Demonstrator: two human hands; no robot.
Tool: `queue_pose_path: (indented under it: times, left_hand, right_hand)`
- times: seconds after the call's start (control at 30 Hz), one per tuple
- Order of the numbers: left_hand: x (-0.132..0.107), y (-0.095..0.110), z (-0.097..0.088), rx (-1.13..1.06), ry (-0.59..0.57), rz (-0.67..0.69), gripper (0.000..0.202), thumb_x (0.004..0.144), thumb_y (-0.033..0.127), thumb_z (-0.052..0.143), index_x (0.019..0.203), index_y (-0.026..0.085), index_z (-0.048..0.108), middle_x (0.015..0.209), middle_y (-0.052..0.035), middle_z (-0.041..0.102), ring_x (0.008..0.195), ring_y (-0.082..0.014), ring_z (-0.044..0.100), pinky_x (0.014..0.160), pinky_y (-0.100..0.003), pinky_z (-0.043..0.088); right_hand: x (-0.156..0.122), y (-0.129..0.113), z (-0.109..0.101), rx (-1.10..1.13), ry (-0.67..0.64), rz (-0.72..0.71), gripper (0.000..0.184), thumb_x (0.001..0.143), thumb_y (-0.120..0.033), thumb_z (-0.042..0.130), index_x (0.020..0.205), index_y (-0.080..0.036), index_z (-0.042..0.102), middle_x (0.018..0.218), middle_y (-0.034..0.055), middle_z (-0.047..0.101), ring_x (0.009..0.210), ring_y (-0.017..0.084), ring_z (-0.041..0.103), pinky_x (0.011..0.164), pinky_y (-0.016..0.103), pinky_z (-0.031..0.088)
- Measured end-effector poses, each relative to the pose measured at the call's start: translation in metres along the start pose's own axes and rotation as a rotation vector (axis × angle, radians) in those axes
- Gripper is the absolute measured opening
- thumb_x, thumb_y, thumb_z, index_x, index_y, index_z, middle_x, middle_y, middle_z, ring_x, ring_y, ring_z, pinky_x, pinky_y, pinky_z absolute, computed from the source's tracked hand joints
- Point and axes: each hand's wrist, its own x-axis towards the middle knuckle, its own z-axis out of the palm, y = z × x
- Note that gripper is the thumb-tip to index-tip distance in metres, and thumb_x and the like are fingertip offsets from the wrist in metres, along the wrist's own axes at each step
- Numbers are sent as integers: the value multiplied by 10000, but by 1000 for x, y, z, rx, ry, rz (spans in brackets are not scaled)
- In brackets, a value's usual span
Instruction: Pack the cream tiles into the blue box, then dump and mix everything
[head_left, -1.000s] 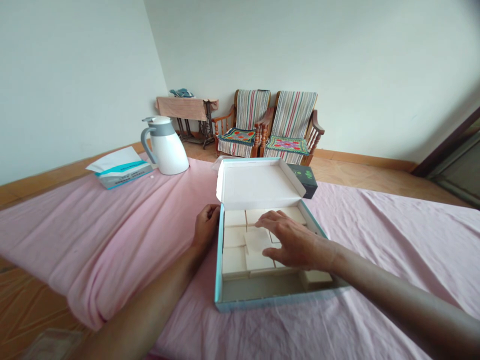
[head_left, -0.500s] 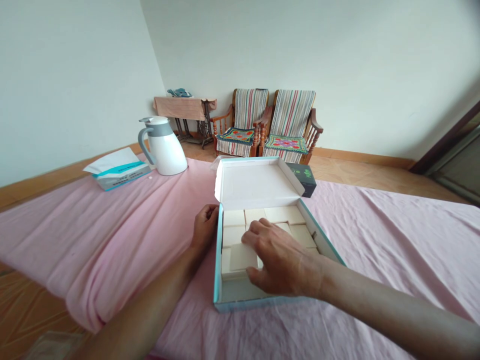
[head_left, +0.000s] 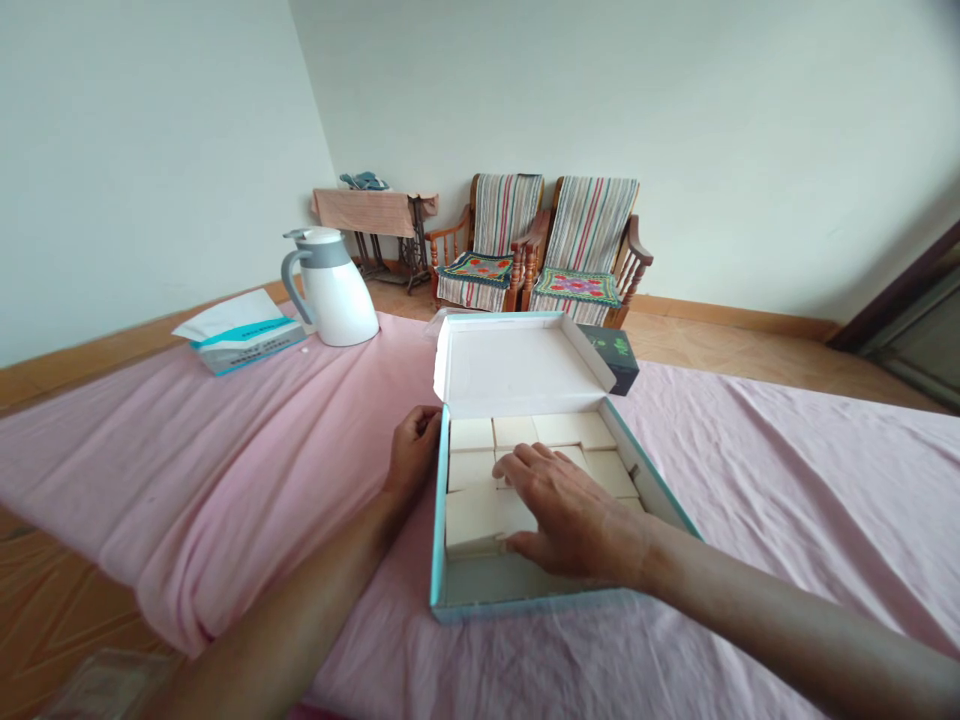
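A shallow cardboard box (head_left: 439, 520) with light-blue edges lies on the pink cloth, its white lid (head_left: 525, 360) raised at the back. Inside sit rows of small white boxes (head_left: 471, 470); a bare strip of the floor shows along the front. My left hand (head_left: 416, 445) is closed against the box's left wall near the lid hinge, its fingertips partly hidden. Over the front row, my right hand (head_left: 574, 515) has bent fingers and its thumb around a small white box (head_left: 513, 512). My palm hides the boxes to the right.
A white and grey jug (head_left: 341, 300) and a tissue pack (head_left: 247, 335) stand at the back left. Behind the raised lid is a black box (head_left: 619, 355). Clear plastic (head_left: 112, 685) shows at the lower left. Two wooden armchairs (head_left: 577, 260) and a cloth-covered table (head_left: 367, 212) stand beyond.
The small white box at my right hand's fingertips, raised and askew before, now sits level in the front row. My left hand stays at the box wall. The view has shifted slightly.
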Motion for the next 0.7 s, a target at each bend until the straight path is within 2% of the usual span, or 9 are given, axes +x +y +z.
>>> queue_pose_path:
  times: [0.17,0.47,0.6,0.7]
  left_hand:
    - [-1,4,0,5,11,9,267,690,390,643,802,148,640,743,-33,664,705,-187,588,633,-274,451]
    - [-3,5,0,14,7,24,279,683,389,653,802,137,639,762,-46,667,723,-196,591,646,-284,461]
    - [-2,4,0,44,12,33,249,723,380,613,797,143,630,748,-36,654,713,-181,572,629,-269,453]
    - [-3,6,-1,100,16,45,245,772,396,566,723,158,598,672,-7,606,654,-154,526,592,-252,423]
  right_hand:
    - [1,-2,-3,-90,-38,8,348,691,-297,688,979,-128,588,1005,121,597,951,275,547,832,413,448]
    - [-6,1,-7,-105,-43,62,323,691,-269,665,968,-129,576,991,120,588,935,267,539,837,420,429]
    - [-2,-4,-3,18,27,-52,313,712,-253,673,993,-148,582,992,98,587,946,231,532,850,375,433]
    - [3,-8,4,37,39,-118,267,719,-219,676,963,-140,599,974,102,595,942,232,531,843,369,440]
